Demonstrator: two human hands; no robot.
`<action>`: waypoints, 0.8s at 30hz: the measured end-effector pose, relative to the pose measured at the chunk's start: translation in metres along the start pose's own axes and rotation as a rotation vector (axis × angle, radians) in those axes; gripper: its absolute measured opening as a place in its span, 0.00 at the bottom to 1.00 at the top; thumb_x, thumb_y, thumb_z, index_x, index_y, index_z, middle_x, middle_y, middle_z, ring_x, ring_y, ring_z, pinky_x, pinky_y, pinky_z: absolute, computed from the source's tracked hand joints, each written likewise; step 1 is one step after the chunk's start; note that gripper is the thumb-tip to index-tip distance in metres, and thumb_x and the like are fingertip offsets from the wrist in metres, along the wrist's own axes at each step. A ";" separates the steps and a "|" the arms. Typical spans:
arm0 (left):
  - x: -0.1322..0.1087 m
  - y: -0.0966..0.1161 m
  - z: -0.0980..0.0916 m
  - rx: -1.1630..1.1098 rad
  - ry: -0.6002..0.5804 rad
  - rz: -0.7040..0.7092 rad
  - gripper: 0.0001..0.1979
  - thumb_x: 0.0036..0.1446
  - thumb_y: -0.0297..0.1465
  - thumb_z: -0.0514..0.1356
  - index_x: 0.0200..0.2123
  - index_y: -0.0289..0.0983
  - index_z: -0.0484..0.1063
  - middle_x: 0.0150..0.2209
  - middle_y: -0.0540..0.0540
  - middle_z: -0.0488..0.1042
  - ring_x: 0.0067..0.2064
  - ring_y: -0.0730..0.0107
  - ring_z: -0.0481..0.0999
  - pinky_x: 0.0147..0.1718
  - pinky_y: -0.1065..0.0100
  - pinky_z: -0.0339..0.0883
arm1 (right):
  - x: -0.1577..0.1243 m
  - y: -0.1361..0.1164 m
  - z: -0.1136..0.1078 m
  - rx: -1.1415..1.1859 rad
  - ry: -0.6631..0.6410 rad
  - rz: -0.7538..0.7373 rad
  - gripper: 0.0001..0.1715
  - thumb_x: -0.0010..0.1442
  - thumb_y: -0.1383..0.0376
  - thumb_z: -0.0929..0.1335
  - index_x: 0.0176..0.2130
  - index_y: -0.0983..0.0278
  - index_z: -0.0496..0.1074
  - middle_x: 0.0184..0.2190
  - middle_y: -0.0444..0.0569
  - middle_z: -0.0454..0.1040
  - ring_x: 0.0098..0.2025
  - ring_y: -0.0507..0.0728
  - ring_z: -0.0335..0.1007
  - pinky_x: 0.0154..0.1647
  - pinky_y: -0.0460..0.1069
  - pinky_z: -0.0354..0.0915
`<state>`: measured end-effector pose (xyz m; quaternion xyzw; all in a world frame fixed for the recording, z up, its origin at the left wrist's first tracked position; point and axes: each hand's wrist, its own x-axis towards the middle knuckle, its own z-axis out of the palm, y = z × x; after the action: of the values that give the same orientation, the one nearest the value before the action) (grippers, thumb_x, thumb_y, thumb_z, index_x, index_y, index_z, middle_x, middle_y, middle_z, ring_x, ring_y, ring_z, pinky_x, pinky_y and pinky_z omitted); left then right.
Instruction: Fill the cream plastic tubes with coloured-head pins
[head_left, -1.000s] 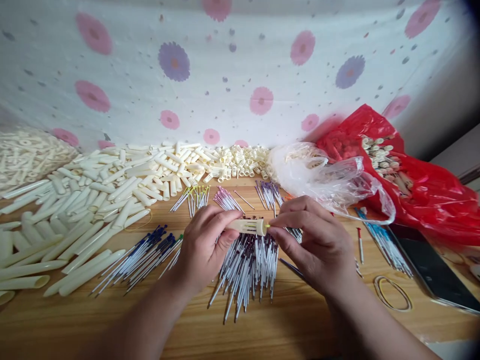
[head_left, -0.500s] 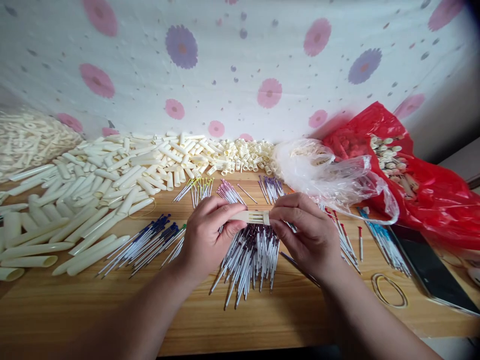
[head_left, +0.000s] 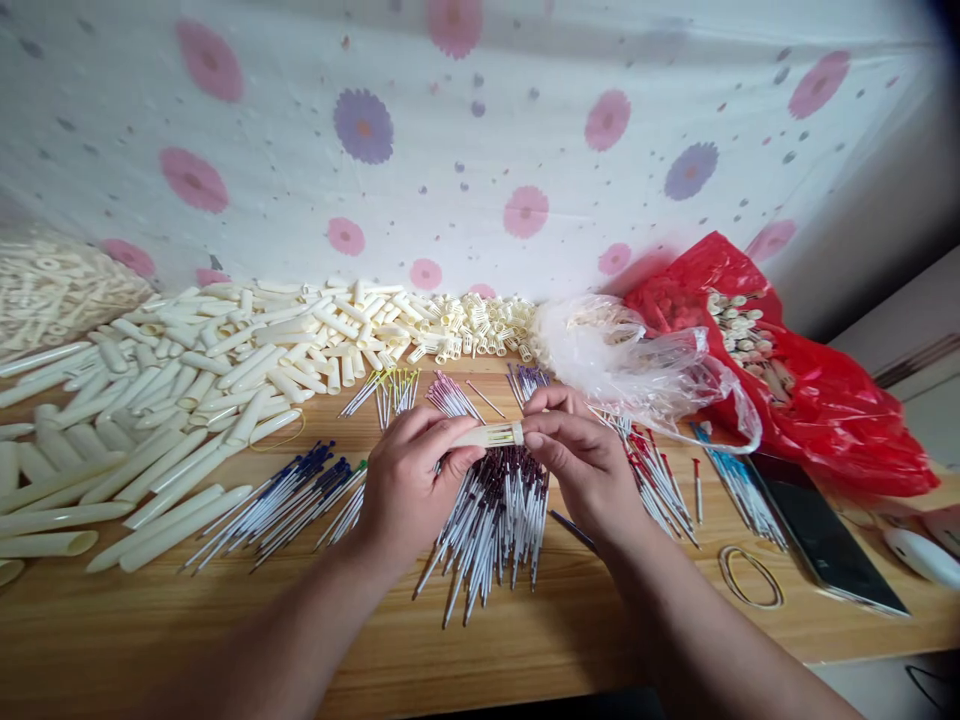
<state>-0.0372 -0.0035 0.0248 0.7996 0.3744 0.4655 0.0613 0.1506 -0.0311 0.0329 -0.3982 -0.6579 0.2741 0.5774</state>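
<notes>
Between my hands is a cream plastic pen barrel (head_left: 487,436) with a slotted end, lying nearly level. My left hand (head_left: 412,475) is closed round its plain end with thumb and fingers. At the slotted end, the thumb and fingertips of my right hand (head_left: 574,460) pinch the rim. A yellowish-green tint shows in the slots. Just below the hands lies a fanned pile of pen refills (head_left: 491,530) with dark maroon tops. Blue-topped refills (head_left: 300,500) lie left of my left hand, red-topped refills (head_left: 660,480) right of my right hand.
Cream pen tubes (head_left: 187,390) heap along the left and back, beside slotted pieces (head_left: 480,325). Yellow (head_left: 390,390), pink (head_left: 452,393) and purple (head_left: 529,380) refills lie behind my hands. At right are a clear bag (head_left: 622,360), red bag (head_left: 832,410), rubber bands (head_left: 750,578) and phone (head_left: 832,540).
The camera view has tilted and shifted a little. My right fingers have straightened somewhat at the slotted end, and a yellowish-green tint now shows in the slots. My left grip stays the same.
</notes>
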 end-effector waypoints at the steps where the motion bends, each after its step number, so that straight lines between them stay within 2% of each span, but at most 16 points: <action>1: 0.000 0.000 0.001 -0.008 -0.003 -0.005 0.09 0.59 0.32 0.58 0.39 0.37 0.76 0.34 0.45 0.75 0.36 0.65 0.72 0.35 0.63 0.66 | 0.000 0.001 0.000 0.058 -0.006 0.034 0.06 0.58 0.64 0.68 0.33 0.60 0.77 0.39 0.48 0.67 0.40 0.54 0.65 0.39 0.50 0.64; 5: -0.001 -0.003 0.006 -0.133 -0.039 -0.071 0.09 0.59 0.34 0.57 0.39 0.37 0.74 0.35 0.45 0.74 0.38 0.65 0.72 0.37 0.64 0.65 | 0.000 0.007 -0.002 0.255 -0.019 0.128 0.06 0.57 0.64 0.69 0.34 0.57 0.79 0.38 0.47 0.69 0.41 0.53 0.67 0.41 0.51 0.65; 8: -0.003 -0.006 0.012 -0.374 -0.134 -0.254 0.12 0.61 0.38 0.53 0.38 0.36 0.70 0.34 0.45 0.73 0.38 0.66 0.71 0.37 0.66 0.65 | 0.006 0.011 -0.012 0.279 0.134 0.105 0.05 0.54 0.63 0.70 0.33 0.58 0.79 0.36 0.48 0.73 0.43 0.55 0.69 0.46 0.54 0.64; 10: -0.005 -0.007 0.015 -0.554 -0.202 -0.377 0.14 0.63 0.42 0.50 0.38 0.37 0.67 0.32 0.48 0.70 0.35 0.68 0.69 0.36 0.67 0.64 | 0.017 0.015 -0.023 0.258 0.246 0.134 0.05 0.53 0.62 0.71 0.32 0.61 0.78 0.34 0.47 0.75 0.39 0.55 0.70 0.44 0.54 0.66; 11: -0.006 -0.006 0.016 -0.637 -0.244 -0.400 0.16 0.63 0.44 0.49 0.37 0.37 0.66 0.30 0.49 0.68 0.33 0.70 0.68 0.35 0.68 0.63 | 0.025 0.017 -0.028 0.213 0.251 0.171 0.07 0.52 0.61 0.71 0.32 0.62 0.77 0.33 0.48 0.75 0.37 0.54 0.71 0.42 0.53 0.66; 12: -0.008 -0.006 0.017 -0.713 -0.275 -0.403 0.18 0.62 0.46 0.48 0.35 0.37 0.65 0.28 0.50 0.66 0.31 0.71 0.66 0.34 0.69 0.62 | 0.035 0.020 -0.033 0.113 0.198 0.214 0.10 0.53 0.60 0.70 0.34 0.64 0.76 0.32 0.48 0.76 0.34 0.53 0.71 0.40 0.52 0.67; 14: -0.009 -0.004 0.017 -0.824 -0.357 -0.391 0.21 0.59 0.50 0.50 0.35 0.37 0.64 0.28 0.51 0.63 0.29 0.73 0.62 0.30 0.70 0.59 | 0.059 0.028 -0.038 -0.202 -0.008 0.272 0.15 0.55 0.58 0.68 0.38 0.66 0.75 0.33 0.50 0.77 0.33 0.54 0.72 0.37 0.50 0.67; 15: -0.009 -0.003 0.016 -0.860 -0.399 -0.389 0.22 0.56 0.52 0.53 0.34 0.37 0.64 0.27 0.52 0.62 0.28 0.74 0.60 0.28 0.71 0.58 | 0.072 0.034 -0.039 -0.374 -0.126 0.281 0.16 0.56 0.59 0.67 0.39 0.67 0.75 0.34 0.51 0.78 0.34 0.54 0.72 0.36 0.50 0.67; 17: -0.009 0.000 0.015 -0.876 -0.450 -0.408 0.22 0.51 0.51 0.59 0.29 0.36 0.63 0.24 0.54 0.59 0.25 0.76 0.56 0.25 0.72 0.53 | 0.098 0.048 -0.034 -0.578 -0.285 0.290 0.13 0.56 0.63 0.67 0.39 0.67 0.76 0.35 0.51 0.78 0.36 0.55 0.73 0.38 0.49 0.66; 20: -0.007 0.003 0.011 -0.826 -0.414 -0.448 0.22 0.52 0.45 0.60 0.20 0.37 0.56 0.21 0.55 0.53 0.24 0.77 0.52 0.24 0.72 0.49 | 0.130 0.076 -0.014 -0.735 -0.450 0.318 0.08 0.56 0.69 0.68 0.36 0.67 0.77 0.35 0.51 0.78 0.38 0.56 0.73 0.42 0.50 0.66; 22: -0.006 0.004 0.009 -0.812 -0.410 -0.450 0.21 0.53 0.42 0.59 0.18 0.37 0.54 0.20 0.56 0.52 0.23 0.77 0.51 0.24 0.71 0.48 | 0.143 0.093 0.003 -0.826 -0.581 0.349 0.08 0.58 0.66 0.68 0.38 0.67 0.75 0.37 0.51 0.77 0.39 0.56 0.72 0.44 0.52 0.67; 24: -0.006 0.006 0.008 -0.811 -0.435 -0.440 0.21 0.53 0.39 0.60 0.17 0.37 0.53 0.19 0.56 0.52 0.23 0.78 0.51 0.23 0.71 0.47 | 0.148 0.107 0.019 -0.896 -0.695 0.386 0.12 0.61 0.62 0.67 0.43 0.66 0.72 0.42 0.50 0.74 0.42 0.55 0.71 0.45 0.54 0.68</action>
<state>-0.0294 -0.0095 0.0187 0.6922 0.3018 0.3720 0.5399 0.1519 0.1522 0.0216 -0.6022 -0.7756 0.1841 0.0438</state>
